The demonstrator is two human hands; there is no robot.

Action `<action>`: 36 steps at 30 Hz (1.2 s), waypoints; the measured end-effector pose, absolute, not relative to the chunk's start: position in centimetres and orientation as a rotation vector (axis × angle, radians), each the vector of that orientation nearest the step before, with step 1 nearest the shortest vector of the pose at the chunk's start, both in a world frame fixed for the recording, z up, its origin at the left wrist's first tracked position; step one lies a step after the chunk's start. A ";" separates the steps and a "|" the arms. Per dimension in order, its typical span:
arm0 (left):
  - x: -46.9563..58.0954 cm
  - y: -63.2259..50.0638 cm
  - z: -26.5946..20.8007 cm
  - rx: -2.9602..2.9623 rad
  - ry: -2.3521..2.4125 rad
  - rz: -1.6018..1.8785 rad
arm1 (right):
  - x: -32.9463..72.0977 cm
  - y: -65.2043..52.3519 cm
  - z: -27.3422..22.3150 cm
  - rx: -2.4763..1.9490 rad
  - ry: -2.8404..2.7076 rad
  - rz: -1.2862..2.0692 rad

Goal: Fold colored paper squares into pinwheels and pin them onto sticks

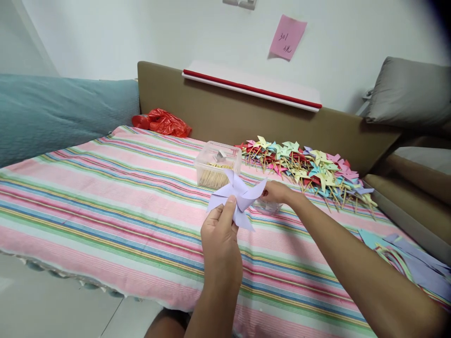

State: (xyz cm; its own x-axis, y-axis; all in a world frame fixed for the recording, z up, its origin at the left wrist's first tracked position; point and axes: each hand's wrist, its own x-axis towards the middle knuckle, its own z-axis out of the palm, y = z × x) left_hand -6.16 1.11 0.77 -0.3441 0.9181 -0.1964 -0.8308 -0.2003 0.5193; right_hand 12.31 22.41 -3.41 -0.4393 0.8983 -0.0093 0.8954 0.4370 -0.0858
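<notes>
Left hand (pixel 222 230): thumb on top, fingers beneath, pinching a lavender paper pinwheel (pixel 241 193) close to its centre. Right hand (pixel 276 192): reaching across from the right, fingers bent down at a small clear container (pixel 268 209); fingertips partly hidden, so cannot tell whether they are closed or hold anything.

Position: pinwheel is held above the striped cloth (pixel 141 206), roughly between the clear box and the person, face turned up towards the camera. Blades spread all round; no dominant long axis. No stick visible on it. Left hand is nearer, being in contact; right hand lies just to the right of the pinwheel and slightly farther from the body. One blade tip points at the right hand and overlaps it in view; contact between them cannot be judged.

Surroundings: clear plastic box (pixel 202 165) beyond the pinwheel, slightly left, containing many thin wooden sticks (pixel 214 178). Heap of multicoloured pinwheels on sticks (pixel 322 178) to the right of the box, well apart from the left hand. Lavender paper pieces (pixel 419 263) lie at far right, beyond the right forearm. Red plastic bag (pixel 169 124) at the far left of the cloth.
</notes>
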 end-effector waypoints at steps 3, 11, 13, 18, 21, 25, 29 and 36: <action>-5.9 1.1 0.8 0.199 0.667 1.807 | 14.4 21.6 -2.0 -1.712 -2.704 0.171; -3.5 2.0 0.9 0.185 0.693 1.777 | 17.4 19.1 -0.8 -1.782 -2.673 0.113; -2.8 2.1 0.7 0.190 0.698 1.764 | 17.4 18.9 -0.8 -1.775 -2.658 0.100; -1.9 2.7 0.2 0.186 0.701 1.760 | 17.0 18.8 0.3 -1.729 -2.589 0.059; -1.7 3.0 0.0 0.192 0.698 1.771 | 17.4 17.2 1.6 -1.679 -2.492 -0.004; -1.2 3.1 -0.2 0.208 0.706 1.757 | 19.6 11.6 1.7 -1.681 -2.391 -0.009; -0.3 3.0 -0.4 0.257 0.719 1.739 | 22.1 5.6 -1.4 -1.771 -2.421 0.148; 0.4 3.0 -0.1 0.306 0.786 1.749 | 23.6 2.0 -5.6 -1.797 -2.199 0.205</action>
State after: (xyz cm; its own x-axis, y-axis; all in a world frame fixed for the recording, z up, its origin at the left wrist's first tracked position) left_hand 0.45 3.05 -0.07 -0.3285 0.9263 -0.1843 -0.7527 -0.1389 0.6436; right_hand 23.60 1.99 -5.62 -0.1772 0.9748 0.1352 0.9331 0.2101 -0.2919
